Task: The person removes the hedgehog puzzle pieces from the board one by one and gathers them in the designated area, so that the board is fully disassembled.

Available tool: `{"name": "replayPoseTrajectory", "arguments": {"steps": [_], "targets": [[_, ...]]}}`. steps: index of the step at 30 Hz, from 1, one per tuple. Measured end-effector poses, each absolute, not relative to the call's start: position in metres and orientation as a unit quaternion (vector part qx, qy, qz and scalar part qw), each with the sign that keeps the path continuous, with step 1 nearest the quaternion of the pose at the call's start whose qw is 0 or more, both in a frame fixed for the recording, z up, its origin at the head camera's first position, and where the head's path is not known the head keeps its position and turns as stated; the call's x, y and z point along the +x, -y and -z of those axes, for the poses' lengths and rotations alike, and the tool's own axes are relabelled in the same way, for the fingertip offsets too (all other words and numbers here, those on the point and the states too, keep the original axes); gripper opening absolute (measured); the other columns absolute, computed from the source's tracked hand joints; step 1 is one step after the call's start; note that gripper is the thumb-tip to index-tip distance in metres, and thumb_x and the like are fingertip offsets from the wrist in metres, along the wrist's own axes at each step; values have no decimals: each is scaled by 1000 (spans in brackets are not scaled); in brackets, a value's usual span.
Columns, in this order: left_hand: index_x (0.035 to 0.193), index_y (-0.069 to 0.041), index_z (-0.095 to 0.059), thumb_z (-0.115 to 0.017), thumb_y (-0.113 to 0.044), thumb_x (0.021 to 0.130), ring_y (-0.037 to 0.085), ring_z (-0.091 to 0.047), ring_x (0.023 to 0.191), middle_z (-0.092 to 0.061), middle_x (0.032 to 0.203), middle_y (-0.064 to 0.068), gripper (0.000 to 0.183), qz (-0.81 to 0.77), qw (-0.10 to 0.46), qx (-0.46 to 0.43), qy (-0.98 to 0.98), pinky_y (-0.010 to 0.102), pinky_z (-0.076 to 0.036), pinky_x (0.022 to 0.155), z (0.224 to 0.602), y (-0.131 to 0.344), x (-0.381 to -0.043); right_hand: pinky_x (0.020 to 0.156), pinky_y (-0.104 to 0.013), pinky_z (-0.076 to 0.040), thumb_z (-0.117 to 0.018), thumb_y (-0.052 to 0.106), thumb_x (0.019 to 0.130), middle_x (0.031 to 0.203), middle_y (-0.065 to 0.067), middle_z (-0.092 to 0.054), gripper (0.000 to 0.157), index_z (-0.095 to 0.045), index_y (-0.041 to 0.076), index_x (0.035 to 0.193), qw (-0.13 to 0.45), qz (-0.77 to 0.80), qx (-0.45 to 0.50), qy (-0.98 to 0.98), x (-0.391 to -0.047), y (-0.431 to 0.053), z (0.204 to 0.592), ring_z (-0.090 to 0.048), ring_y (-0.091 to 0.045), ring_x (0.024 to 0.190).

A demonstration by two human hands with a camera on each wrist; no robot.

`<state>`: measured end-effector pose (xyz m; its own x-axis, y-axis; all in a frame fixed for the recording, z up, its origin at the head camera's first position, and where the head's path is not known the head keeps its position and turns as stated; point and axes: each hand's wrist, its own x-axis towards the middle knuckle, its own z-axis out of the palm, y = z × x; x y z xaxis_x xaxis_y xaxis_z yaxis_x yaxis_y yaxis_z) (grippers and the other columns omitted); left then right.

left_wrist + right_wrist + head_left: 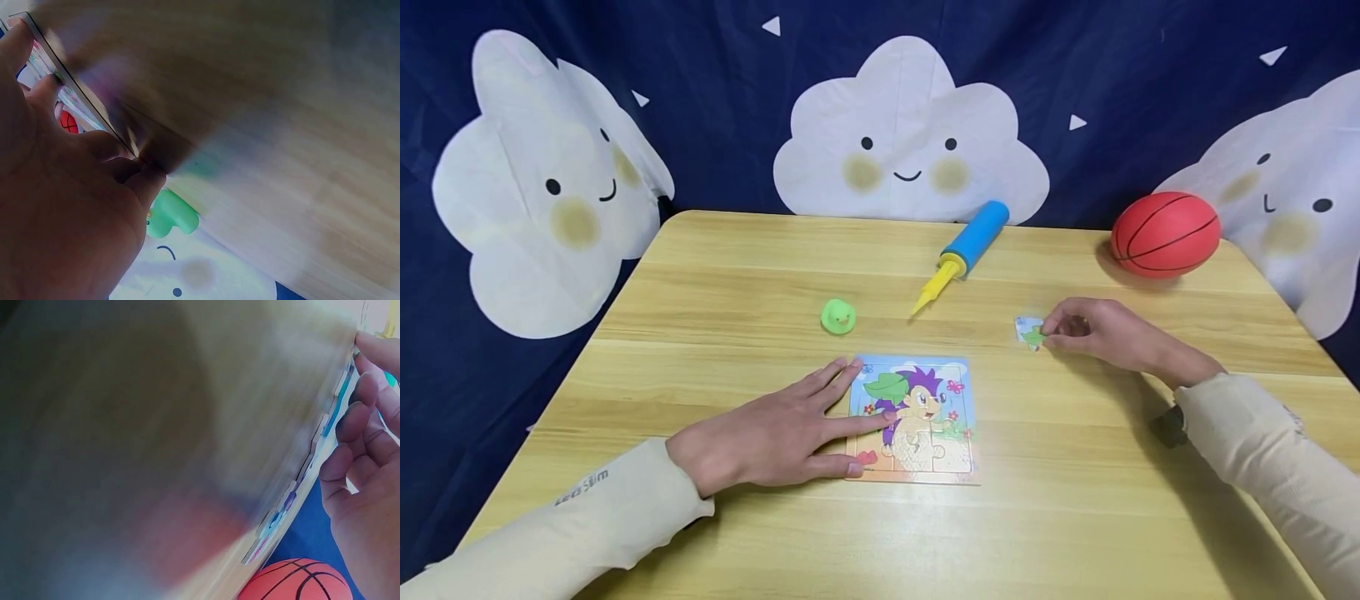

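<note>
Your right hand [1108, 333] pinches the edge of a loose puzzle piece [1026, 324] on the counter [700, 350]; so slight a grip could let it slip. Your left hand [775, 437], fingers spread, lies across the puzzle tray [917, 478]; sideways pressure could jostle the jigsaw pieces [952, 455] inside.

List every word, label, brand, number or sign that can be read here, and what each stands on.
No text reads clearly.
Left sleeve: dark lettering, too small and blurred to quote.
Right sleeve: faint mark near the cuff, too small to tell whether it is text.
Puzzle, ball, pump: no readable text.
</note>
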<state>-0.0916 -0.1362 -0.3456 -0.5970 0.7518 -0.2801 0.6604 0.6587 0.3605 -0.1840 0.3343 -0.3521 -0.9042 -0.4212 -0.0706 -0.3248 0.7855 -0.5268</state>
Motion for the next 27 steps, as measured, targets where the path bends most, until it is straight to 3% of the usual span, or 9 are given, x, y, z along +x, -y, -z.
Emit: {"name": "replayPoseTrajectory", "arguments": {"steps": [19,27], "targets": [[166,-53,-39,-48,-69,109,33,-1,173,-2,185,12,59,-103,209,401,-886,58,-27,135,346,135,-92,70,-21,-44,-84,11,97,94,3,-64,13,-79,14,109,58,290,-202,-934,-180,-341,351,-53,-9,85],[166,-53,-37,-46,-69,110,34,0,172,0,185,12,60,-98,206,400,-887,60,-29,133,345,135,-92,80,-21,-51,-80,16,101,103,3,-72,12,-80,17,113,66,314,-215,-922,-156,-291,336,-60,-11,94]]}}
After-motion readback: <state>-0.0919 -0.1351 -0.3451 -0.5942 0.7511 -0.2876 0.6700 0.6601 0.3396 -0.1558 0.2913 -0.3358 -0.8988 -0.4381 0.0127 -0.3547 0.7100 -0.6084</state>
